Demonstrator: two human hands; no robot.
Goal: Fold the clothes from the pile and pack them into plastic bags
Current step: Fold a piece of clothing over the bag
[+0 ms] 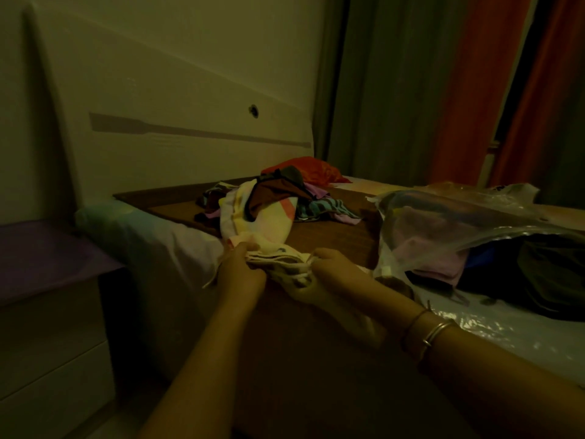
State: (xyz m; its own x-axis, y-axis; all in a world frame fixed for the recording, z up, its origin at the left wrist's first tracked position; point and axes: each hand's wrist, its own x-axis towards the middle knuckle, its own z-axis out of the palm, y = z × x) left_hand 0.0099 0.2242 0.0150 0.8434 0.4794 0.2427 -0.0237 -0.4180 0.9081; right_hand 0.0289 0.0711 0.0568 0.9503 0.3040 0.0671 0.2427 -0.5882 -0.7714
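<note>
Dim room. Pale headboard point(177, 99) behind bed point(164, 248); orange curtains point(474, 90) right; apparently a purple-topped nightstand point(47, 258) left.

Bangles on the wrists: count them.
2, both on the right wrist: a thin bangle nearer the right hand, a thicker bangle behind it. The left wrist is bare.
</note>
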